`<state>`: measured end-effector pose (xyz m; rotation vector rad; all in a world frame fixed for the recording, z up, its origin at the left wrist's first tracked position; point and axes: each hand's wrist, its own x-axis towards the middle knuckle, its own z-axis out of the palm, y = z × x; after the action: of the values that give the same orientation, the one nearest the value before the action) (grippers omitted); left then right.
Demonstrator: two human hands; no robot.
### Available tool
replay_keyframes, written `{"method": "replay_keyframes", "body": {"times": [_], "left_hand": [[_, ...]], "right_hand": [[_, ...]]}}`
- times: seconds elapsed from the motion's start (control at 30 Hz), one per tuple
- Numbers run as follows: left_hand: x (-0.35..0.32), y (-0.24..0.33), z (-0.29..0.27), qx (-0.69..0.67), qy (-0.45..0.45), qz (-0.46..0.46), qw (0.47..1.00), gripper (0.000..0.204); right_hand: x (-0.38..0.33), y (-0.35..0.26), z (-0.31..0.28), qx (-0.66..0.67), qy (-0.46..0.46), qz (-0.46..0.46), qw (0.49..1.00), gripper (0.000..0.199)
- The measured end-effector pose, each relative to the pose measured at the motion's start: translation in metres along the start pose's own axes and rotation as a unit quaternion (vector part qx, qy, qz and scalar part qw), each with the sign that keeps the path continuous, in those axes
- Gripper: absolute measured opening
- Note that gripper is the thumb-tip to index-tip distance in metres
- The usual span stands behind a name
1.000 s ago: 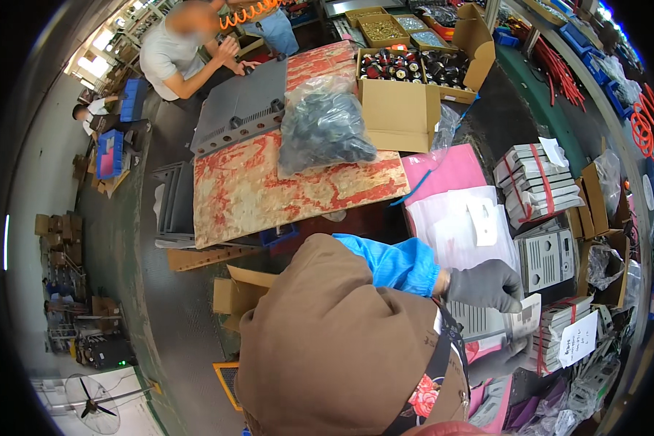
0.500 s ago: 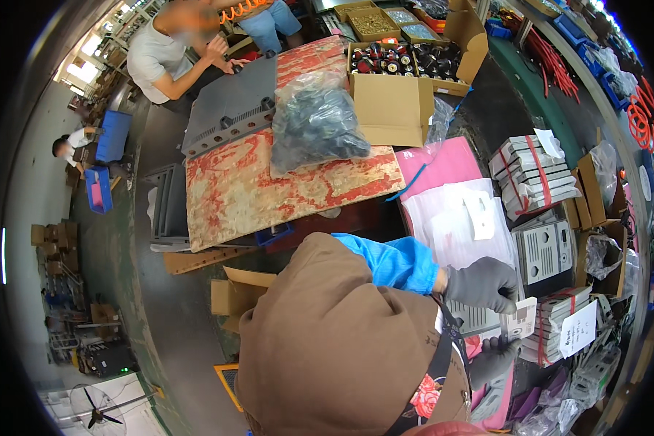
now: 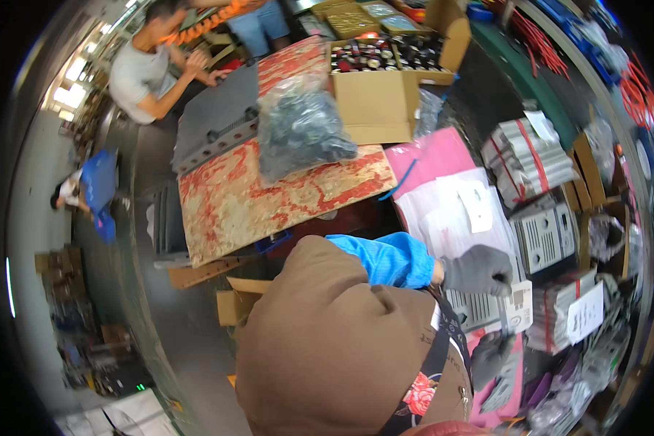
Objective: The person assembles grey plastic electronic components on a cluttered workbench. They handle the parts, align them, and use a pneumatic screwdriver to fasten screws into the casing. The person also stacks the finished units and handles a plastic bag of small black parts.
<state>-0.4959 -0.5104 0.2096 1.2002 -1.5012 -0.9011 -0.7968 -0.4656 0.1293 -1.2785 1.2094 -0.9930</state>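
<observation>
My left hand (image 3: 479,271), in a grey glove below a blue sleeve, pinches the upper end of a small flat white-and-grey panel (image 3: 519,308) with dark printed marks. At its lower end are the closed fingers of my right hand (image 3: 492,359), also gloved in grey; their exact hold is partly hidden. Under and beside the left hand lies a grey slotted panel (image 3: 474,308). Another grey piece (image 3: 503,391) rests on the pink sheet beside my right hand. White sheets (image 3: 450,212) lie just beyond the left hand.
Bundled grey panels in red straps (image 3: 528,161) and a second strapped stack (image 3: 559,314) stand to the right. A worn red-and-cream board (image 3: 291,185) carries a bag of dark parts (image 3: 307,134) and a grey casing (image 3: 221,109). A person (image 3: 138,80) works at the far left.
The small panel has turned slightly, with more of its printed face showing. Both hands remain at it, the right a little higher. The whole view has shifted slightly.
</observation>
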Motion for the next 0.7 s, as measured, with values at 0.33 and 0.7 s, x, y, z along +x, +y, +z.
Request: {"method": "replay_keyframes", "body": {"times": [0.33, 0.7], "left_hand": [[-0.027, -0.048, 0.014, 0.006, -0.107, -0.208, 0.972, 0.025], [0.063, -0.108, 0.038, 0.047, -0.108, -0.224, 0.967, 0.029]], "right_hand": [[-0.021, -0.032, 0.042, -0.250, 0.201, 0.088, 0.943, 0.020], [0.073, -0.025, 0.026, -0.328, 0.158, 0.163, 0.917, 0.036]]}}
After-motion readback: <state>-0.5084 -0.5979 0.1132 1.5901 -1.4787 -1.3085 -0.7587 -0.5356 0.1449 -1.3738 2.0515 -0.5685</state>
